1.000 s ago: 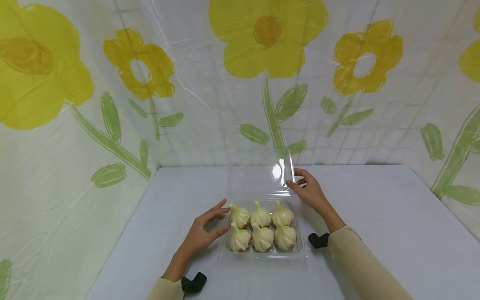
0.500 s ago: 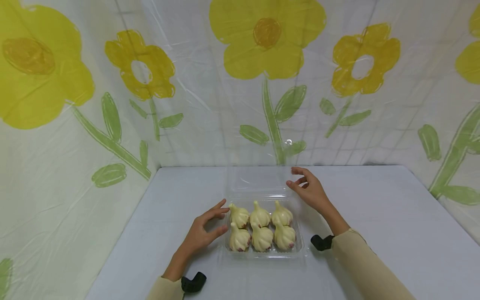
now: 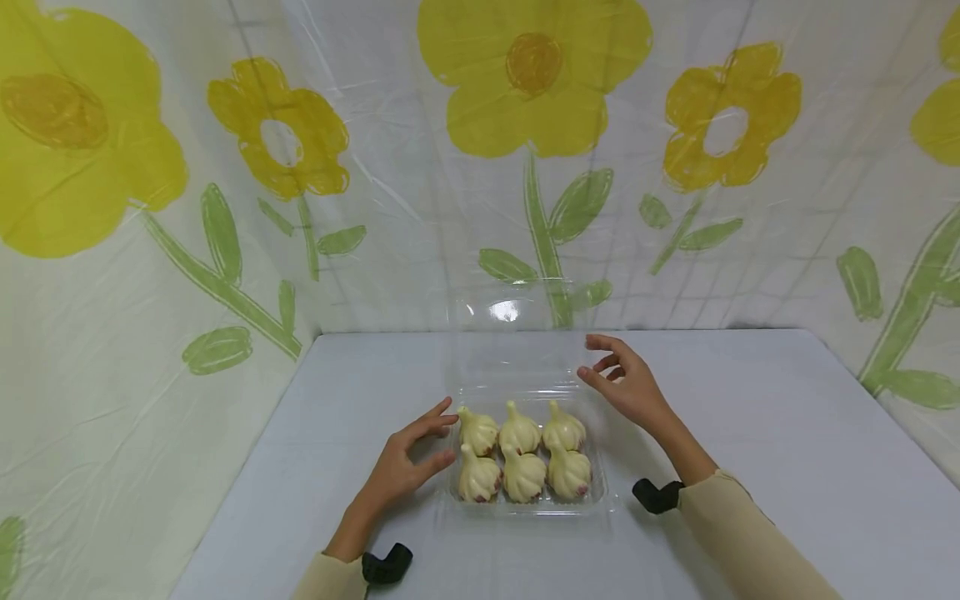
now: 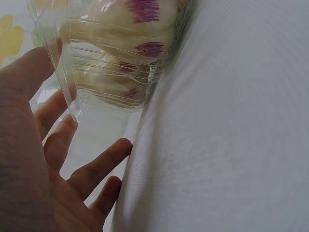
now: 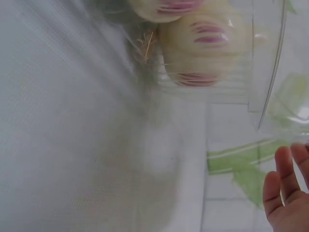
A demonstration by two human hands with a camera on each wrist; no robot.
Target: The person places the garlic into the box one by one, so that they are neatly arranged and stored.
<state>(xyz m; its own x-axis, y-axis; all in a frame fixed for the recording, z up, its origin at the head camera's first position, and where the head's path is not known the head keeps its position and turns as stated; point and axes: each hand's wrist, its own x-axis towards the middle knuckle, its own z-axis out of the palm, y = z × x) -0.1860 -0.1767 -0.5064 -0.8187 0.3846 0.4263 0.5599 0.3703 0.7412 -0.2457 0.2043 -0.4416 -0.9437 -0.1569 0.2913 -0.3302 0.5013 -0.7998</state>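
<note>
A clear plastic clamshell container [image 3: 525, 511] sits on the table with several pale garlic bulbs [image 3: 524, 473] in two rows, stems pointing away from me. Its transparent lid [image 3: 517, 358] stands raised at the back, hinged to the far side. My left hand [image 3: 407, 460] is at the container's left side, fingers spread, fingertips right at the rim; the left wrist view shows purple streaks on the bulbs [image 4: 145, 10] through the ribbed wall. Beside the lid's right edge is my right hand [image 3: 628, 390], thumb and fingers apart and loosely bent, nothing between them.
The white-covered table [image 3: 765, 433] extends to both sides of the container. Behind it hangs a pale curtain [image 3: 405, 275] printed with yellow flowers. A black wrist mount [image 3: 388, 564] sits on the left wrist, another [image 3: 657, 496] on the right.
A second ago my right hand held the lid's right edge; it has let go and shifted slightly right. The lid has swung, its glare moving left. My left hand has stayed put.
</note>
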